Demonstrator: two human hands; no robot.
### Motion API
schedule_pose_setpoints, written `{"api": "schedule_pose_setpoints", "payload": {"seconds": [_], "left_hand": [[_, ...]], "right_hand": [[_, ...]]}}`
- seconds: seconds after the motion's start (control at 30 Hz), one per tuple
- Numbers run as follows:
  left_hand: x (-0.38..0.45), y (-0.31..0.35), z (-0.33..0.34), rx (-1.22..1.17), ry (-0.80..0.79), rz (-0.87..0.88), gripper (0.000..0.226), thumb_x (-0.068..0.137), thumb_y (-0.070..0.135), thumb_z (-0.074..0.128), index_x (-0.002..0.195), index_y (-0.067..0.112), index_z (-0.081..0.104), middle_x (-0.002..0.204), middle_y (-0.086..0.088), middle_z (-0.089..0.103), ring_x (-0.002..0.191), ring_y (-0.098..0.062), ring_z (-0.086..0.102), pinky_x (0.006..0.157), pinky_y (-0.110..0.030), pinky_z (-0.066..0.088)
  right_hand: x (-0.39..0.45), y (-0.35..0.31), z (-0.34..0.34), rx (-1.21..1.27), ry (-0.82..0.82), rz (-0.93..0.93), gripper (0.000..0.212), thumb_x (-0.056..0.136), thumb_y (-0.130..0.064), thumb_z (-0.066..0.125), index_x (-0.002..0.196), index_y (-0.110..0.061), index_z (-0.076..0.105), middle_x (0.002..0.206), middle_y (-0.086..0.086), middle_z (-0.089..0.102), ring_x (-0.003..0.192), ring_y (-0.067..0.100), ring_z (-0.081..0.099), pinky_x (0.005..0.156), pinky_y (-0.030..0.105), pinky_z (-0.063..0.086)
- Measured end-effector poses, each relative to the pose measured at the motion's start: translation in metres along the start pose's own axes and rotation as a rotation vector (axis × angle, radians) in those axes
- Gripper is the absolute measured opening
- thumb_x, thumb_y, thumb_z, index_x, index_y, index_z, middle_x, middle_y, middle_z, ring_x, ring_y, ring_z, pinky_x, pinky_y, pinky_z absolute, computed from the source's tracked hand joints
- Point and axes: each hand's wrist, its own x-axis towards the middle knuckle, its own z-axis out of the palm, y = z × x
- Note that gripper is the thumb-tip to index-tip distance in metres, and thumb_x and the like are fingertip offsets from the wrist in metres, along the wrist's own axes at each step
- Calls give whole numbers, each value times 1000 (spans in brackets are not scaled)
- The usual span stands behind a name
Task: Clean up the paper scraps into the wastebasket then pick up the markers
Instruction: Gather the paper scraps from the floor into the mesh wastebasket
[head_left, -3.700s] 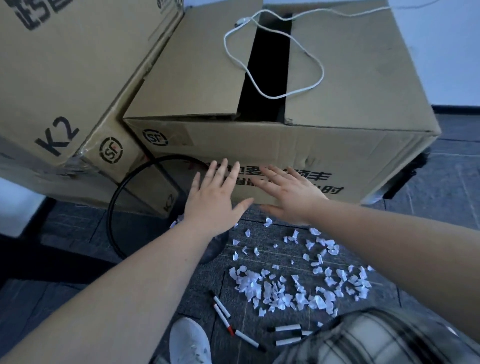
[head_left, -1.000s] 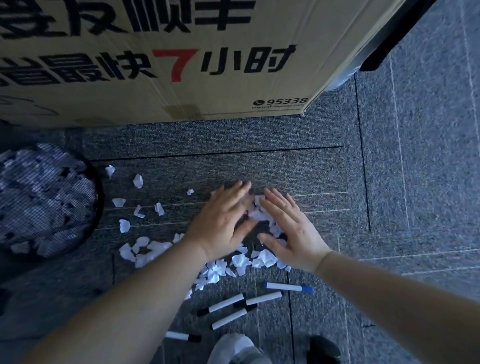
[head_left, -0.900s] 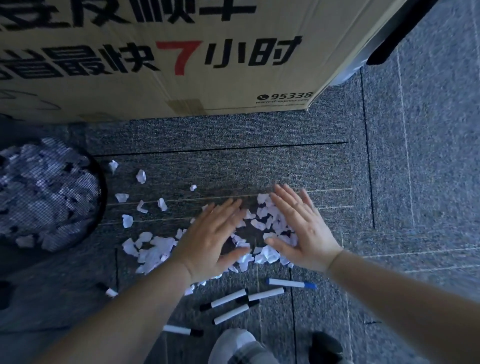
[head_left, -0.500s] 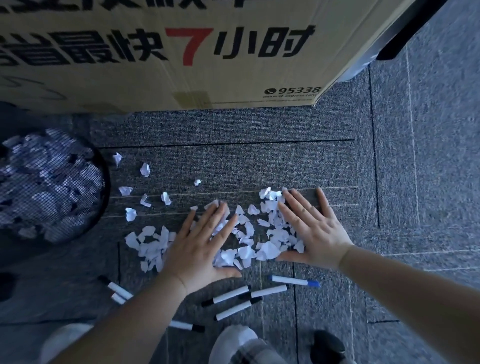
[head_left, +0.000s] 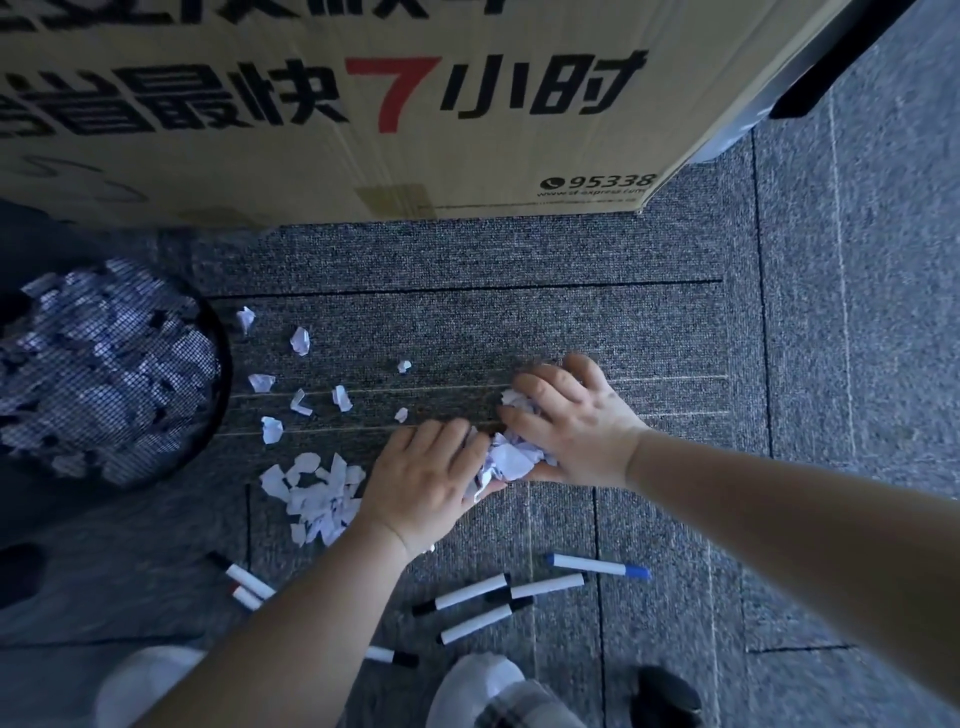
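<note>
White paper scraps lie on grey carpet. My left hand (head_left: 423, 480) and my right hand (head_left: 576, 421) press together around a bunched heap of scraps (head_left: 506, 457), fingers curled over it. A loose pile of scraps (head_left: 314, 493) stays left of my left hand, with single scraps (head_left: 300, 340) scattered farther up. The black mesh wastebasket (head_left: 221, 374) at the left holds many scraps. Several white markers lie near me: black-capped ones (head_left: 470, 597), a blue-capped one (head_left: 597, 565), and others (head_left: 249, 582) partly hidden by my left forearm.
A large printed cardboard box (head_left: 363, 104) stands right behind the scraps and fills the top of the view. My shoes (head_left: 475, 686) sit at the bottom edge. Grey carpet tiles (head_left: 857, 364) stretch to the right.
My hands were flat and apart on the scraps half a second ago. They have now swept together and cupped a heap of scraps between them.
</note>
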Motion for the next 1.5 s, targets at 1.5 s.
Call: {"api": "schedule_pose_setpoints", "payload": {"seconds": [1.5], "left_hand": [[61, -73, -292, -385, -97, -603, 19, 99, 17, 33, 83, 8, 38, 66, -9, 43, 51, -22, 39, 47, -31, 22]], "right_hand": [[134, -4, -277, 466, -245, 433, 19, 97, -18, 41, 111, -7, 45, 92, 15, 58, 78, 30, 54, 65, 38, 46]]}}
